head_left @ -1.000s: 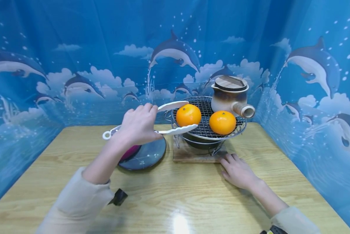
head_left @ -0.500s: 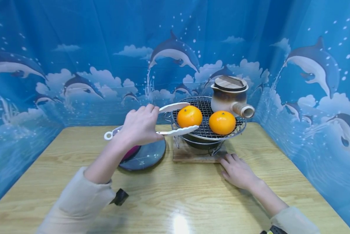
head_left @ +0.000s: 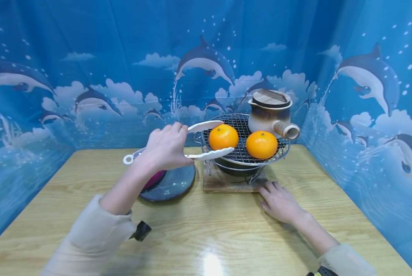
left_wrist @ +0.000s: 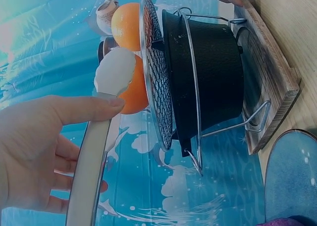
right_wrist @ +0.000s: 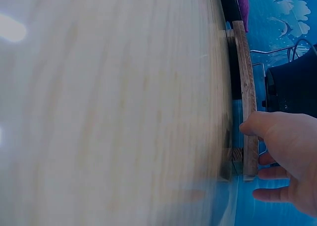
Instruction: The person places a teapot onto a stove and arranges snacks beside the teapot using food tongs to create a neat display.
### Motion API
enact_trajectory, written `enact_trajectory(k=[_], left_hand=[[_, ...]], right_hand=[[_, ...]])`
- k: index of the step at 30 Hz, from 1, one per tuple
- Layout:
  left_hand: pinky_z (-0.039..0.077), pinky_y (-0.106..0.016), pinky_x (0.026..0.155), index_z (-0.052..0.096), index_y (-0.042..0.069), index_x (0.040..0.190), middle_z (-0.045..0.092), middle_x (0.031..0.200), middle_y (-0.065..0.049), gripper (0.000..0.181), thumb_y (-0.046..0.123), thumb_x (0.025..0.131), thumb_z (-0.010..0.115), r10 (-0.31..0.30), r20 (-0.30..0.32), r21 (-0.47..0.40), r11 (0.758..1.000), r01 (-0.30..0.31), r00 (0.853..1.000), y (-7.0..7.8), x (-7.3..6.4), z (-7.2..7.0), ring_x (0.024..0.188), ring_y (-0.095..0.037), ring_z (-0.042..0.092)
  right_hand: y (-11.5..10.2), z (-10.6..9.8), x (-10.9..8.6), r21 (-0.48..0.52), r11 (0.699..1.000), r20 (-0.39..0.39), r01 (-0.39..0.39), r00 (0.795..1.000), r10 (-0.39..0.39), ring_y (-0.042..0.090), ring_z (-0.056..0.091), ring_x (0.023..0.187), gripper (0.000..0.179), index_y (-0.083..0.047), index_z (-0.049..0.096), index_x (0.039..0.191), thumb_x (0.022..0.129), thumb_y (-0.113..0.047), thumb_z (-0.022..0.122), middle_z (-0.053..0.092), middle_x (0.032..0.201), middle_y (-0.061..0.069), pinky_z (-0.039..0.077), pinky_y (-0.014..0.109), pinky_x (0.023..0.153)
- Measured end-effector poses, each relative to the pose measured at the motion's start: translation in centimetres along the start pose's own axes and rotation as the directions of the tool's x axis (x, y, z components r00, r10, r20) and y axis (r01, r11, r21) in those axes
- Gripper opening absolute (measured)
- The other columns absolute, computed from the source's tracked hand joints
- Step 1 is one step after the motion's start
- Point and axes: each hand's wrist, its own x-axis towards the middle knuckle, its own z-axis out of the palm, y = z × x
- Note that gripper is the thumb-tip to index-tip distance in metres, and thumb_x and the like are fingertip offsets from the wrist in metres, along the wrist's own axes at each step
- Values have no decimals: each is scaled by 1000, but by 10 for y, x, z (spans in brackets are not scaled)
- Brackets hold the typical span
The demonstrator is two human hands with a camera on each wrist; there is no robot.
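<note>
My left hand (head_left: 166, 147) holds a pair of tongs (head_left: 214, 154) with white tips, the thumb on one arm and the fingers behind. The tips stand either side of the left orange (head_left: 223, 137), which sits on a round wire grill rack (head_left: 242, 126). A second orange (head_left: 262, 145) lies to its right. In the left wrist view a white tip (left_wrist: 115, 71) overlaps the fruit. My right hand (head_left: 282, 203) rests low on the table, relaxed fingertips at the right front corner of the wooden board (head_left: 230, 186) under the stove; the right wrist view shows the thumb across the board's edge.
A brown clay pot (head_left: 266, 117) with a wooden lid and side handle stands on the rack's back right. Below the rack is a black stove (left_wrist: 210, 72) in a wire stand. A blue plate (head_left: 180, 182) with a magenta item (head_left: 153, 180) lies left, partly behind my left arm.
The left hand, the tongs and the left orange have shifted slightly to the right, mostly in the first half second. My right hand has not moved.
</note>
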Motion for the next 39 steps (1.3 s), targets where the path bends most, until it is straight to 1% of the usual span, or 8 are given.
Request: enact_trajectory(k=[7, 14, 20, 30, 35, 39], left_hand=[[45, -38, 74, 46, 2, 129, 50, 121, -13, 84, 48, 67, 77, 9, 25, 2, 1000, -9, 1000, 2, 2, -1, 96, -26, 49], [45, -37, 72, 46, 1, 129, 50, 119, -12, 85, 50, 67, 76, 18, 29, 21, 1000, -19, 999, 3, 4, -1, 95, -26, 49], [46, -36, 71, 47, 1, 129, 51, 119, -12, 82, 50, 69, 75, 29, 35, 34, 999, -30, 999, 6, 5, -1, 94, -25, 49], [46, -39, 78, 45, 2, 131, 48, 125, -13, 84, 51, 70, 74, 40, 46, 33, 999, -41, 998, 10, 4, -3, 100, -27, 48], [46, -39, 78, 45, 2, 131, 48, 126, -13, 84, 51, 70, 74, 41, 51, 32, 999, -43, 998, 11, 5, -3, 101, -27, 48], [46, -37, 74, 47, 2, 130, 49, 123, -13, 83, 52, 70, 74, 37, 57, 30, 999, -38, 998, 10, 5, -4, 97, -26, 49]], right_hand=[[0, 2, -1, 2, 1000, -6, 5, 1000, -5, 34, 52, 89, 40, -3, 59, 107, 73, -18, 72, 53, 98, 14, 49, 45, 65], [1, 3, -2, 5, 1000, -7, -4, 1000, 4, 34, 52, 90, 40, -4, 59, 107, 72, -19, 72, 53, 98, 14, 49, 45, 66], [1, 3, -2, 8, 1000, -7, -3, 1000, 3, 34, 52, 90, 40, -4, 59, 108, 73, -19, 72, 53, 99, 14, 49, 45, 66], [1, 3, -2, 7, 1000, 2, -3, 1000, 3, 34, 53, 90, 40, -4, 59, 108, 73, -20, 72, 54, 100, 15, 49, 45, 66], [2, 3, -2, 8, 1000, -11, 11, 1000, -11, 34, 53, 89, 40, -3, 59, 107, 72, -19, 73, 54, 99, 15, 50, 45, 66], [3, 2, 0, 6, 1000, -27, 31, 999, -31, 34, 53, 87, 39, -3, 59, 104, 71, -18, 73, 54, 98, 15, 50, 45, 64]])
